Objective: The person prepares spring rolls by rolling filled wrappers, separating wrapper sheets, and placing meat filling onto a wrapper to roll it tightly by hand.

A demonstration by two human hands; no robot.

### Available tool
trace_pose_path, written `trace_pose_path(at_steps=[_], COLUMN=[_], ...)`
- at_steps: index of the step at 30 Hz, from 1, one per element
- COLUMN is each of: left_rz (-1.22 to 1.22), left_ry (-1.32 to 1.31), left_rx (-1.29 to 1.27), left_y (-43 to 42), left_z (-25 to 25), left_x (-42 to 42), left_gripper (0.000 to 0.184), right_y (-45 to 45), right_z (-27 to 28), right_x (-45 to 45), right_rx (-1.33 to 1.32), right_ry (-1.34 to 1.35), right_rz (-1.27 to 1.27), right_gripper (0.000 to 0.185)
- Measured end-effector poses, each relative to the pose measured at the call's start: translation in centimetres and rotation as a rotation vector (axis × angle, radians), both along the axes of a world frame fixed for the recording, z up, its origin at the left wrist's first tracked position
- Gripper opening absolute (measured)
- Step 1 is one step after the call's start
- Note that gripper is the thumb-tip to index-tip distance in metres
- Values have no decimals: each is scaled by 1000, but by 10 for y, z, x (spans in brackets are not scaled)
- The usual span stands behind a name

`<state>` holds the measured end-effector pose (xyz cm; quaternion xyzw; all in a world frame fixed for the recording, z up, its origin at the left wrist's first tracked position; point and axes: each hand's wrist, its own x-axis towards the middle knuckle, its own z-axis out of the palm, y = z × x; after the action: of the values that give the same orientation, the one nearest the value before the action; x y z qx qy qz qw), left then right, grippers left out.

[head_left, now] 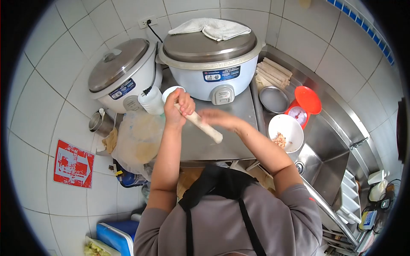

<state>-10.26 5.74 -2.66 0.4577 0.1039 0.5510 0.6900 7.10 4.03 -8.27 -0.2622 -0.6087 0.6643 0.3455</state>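
Observation:
A pale, floury roll (207, 128) slants down to the right above the steel counter. My left hand (181, 106) is wrapped round its upper end. Beside the roll's middle is my right hand (218, 119), its fingers stretched out and slightly blurred; whether they touch the roll is hard to tell. Behind my left hand stand white cups (151, 102). A clear plastic bag (139, 138) with pale contents lies left of my left forearm.
Two rice cookers (220, 79) stand at the back, one under a white cloth (211, 29). On the right are stacked rolls (275, 72), a metal pan (274, 100), a red scale (299, 116), a white bowl with chopped bits (292, 128) and a sink (324, 158).

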Motion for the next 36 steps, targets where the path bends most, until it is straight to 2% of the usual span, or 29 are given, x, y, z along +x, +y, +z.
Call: trace_pose_path(at_steps=[1,4,5,6,8,9,10,12,13,15,16,17,19,20,23,26,28,29,31,32,36], left_rz=[-36,-3,-40,-97,-208,-374,-541,-799,-868,-996,-935,-872,-777,-732,-581,-372,-167,-60,162,248,505], left_ry=[-32,-188,-374,-317,-191,-108,-22,141,132,106,152,199,240,288,383,377,343,407,537,485,362], left_rx=[7,48,60,-100,-414,-386,-352,-215,-207,-194,-191,-187,-183,-150,-57,12,3,46,118,147,275], left_y=[5,14,24,12,-31,-31,-22,-11,-8,-3,-5,-6,-15,-18,-31,-36,-39,-40,-49,-52,-58], left_z=[-5,-20,-39,-35,-26,-47,-76,-111,-116,-124,-117,-108,-84,-74,-54,-44,-43,-39,-23,-15,-11], left_x=[-9,-26,-27,-22,-14,-17,-20,-11,-2,19,26,31,37,39,44,53,59,61,65,69,86], left_gripper=[39,37,38,44,71,85,101,89,81,66,57,48,32,31,29,28,28,27,24,22,12], right_y=[-2,4,7,12,16,10,11,6,0,-11,-15,-19,-28,-29,-39,-55,-70,-77,-89,-89,-83], right_z=[-8,2,15,33,71,90,91,91,84,79,81,87,116,124,113,133,130,126,105,97,82], right_x=[4,31,41,51,64,64,60,47,40,24,18,15,22,26,28,47,66,70,58,51,33], right_rx=[119,196,348,502,779,869,985,1205,1289,1437,1514,1544,1459,1417,1449,1551,1375,1288,1271,1254,1286], right_ry=[-143,-414,-551,-688,-963,-1092,-1222,-1488,-1484,-1405,-1359,-1442,-1474,-1491,-1278,-835,-818,-804,-638,-552,-504], right_rz=[165,159,87,12,-60,-98,-58,29,30,118,163,169,114,85,42,-550,-646,-688,-690,-692,-866], right_gripper=[31,34,32,31,30,23,23,25,13,10,9,12,13,13,12,18,24,26,29,30,27])
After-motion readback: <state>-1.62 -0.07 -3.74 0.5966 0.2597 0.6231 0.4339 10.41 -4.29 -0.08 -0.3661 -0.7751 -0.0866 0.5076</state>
